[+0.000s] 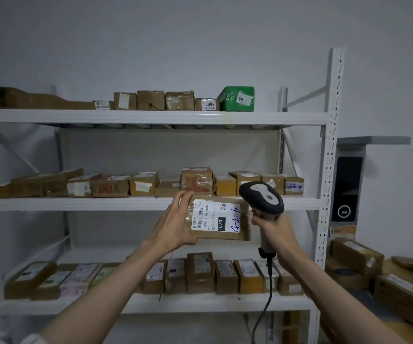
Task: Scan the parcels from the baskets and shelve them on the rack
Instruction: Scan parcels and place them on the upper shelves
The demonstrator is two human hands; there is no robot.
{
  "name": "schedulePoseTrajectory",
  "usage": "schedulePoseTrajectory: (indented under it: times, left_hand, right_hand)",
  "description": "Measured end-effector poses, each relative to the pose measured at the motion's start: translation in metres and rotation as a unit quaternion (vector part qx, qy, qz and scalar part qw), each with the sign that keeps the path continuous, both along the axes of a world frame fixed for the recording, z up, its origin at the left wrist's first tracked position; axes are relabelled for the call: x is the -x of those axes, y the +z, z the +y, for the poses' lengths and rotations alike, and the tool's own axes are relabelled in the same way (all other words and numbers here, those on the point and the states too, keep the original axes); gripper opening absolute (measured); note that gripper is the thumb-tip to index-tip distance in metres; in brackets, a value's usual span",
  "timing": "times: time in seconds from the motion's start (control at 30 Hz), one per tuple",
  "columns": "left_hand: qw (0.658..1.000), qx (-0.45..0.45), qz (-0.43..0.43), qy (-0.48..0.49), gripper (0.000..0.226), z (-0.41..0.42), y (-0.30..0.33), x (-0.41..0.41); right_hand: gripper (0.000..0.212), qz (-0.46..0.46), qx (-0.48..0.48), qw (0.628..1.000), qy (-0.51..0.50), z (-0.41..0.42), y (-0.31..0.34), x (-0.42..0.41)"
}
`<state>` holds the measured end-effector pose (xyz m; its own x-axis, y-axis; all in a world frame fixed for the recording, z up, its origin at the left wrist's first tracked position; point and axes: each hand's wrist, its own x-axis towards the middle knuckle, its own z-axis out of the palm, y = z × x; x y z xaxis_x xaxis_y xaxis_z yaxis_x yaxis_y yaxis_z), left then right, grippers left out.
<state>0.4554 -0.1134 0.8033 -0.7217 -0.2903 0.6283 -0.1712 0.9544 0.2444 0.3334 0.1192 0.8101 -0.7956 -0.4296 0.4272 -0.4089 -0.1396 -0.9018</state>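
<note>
White steel rack (151, 204), three loaded shelves in view, rows of brown cardboard parcels on each. One green box (236, 98) sits at the right end of the top row. More brown parcels heaped low at far right (374, 276); whether they lie in a basket cannot be told.

Step in hand, as judged: scanning. The flat brown cardboard parcel with white shipping label (219, 218) is held in the air in front of the middle shelf edge, label facing the person, blue handwritten mark on it. It is not yet shelved.

To do it well, probably: tilt the label toward the scanner window, keep the thumb off the barcode at the label's left end, hold steady. Risk: glare from the tape film over the label.

Left hand (173, 223): arm raised forward, grip clamped on the parcel's left edge, fingers behind, thumb at the near lower corner.

Right hand (273, 225): grip wrapped round the handle of the grey-and-black corded barcode scanner (262, 198), head just beside the parcel's upper right corner. Cable hangs down.
</note>
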Motion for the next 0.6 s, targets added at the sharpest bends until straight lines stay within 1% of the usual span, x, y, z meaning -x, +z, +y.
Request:
schedulePoseTrajectory:
  times: [0.1,0.17,0.23,0.3,0.37,0.43,0.6]
  left_hand:
    - [1.0,0.016,0.01,0.01,0.126,-0.016,0.011,0.013]
    - [0.999,0.022,0.01,0.024,0.127,-0.025,0.019,0.016]
    - [0.998,0.039,0.004,0.041,0.127,-0.033,0.028,0.015]
    - [0.997,0.059,0.001,0.054,0.127,-0.04,0.037,0.013]
    - [0.995,0.074,0.0,0.069,0.125,-0.047,0.046,0.011]
    - [0.992,0.091,-0.001,0.083,0.124,-0.054,0.053,0.011]
    - [0.988,0.119,0.003,0.098,0.123,-0.065,0.066,0.015]
  right_hand:
    - [0.027,0.09,-0.037,0.995,0.02,-0.01,0.012,0.011]
    - [0.026,0.186,-0.079,0.979,0.025,-0.017,0.017,0.013]
    - [0.032,0.309,-0.118,0.944,0.016,-0.026,0.022,0.012]
    - [0.037,0.396,-0.174,0.901,0.006,-0.036,0.027,0.011]
    - [0.04,0.428,-0.23,0.874,0.008,-0.043,0.031,0.007]
    - [0.041,0.447,-0.261,0.856,0.014,-0.049,0.036,0.003]
    - [0.037,0.468,-0.281,0.837,0.021,-0.061,0.051,0.001]
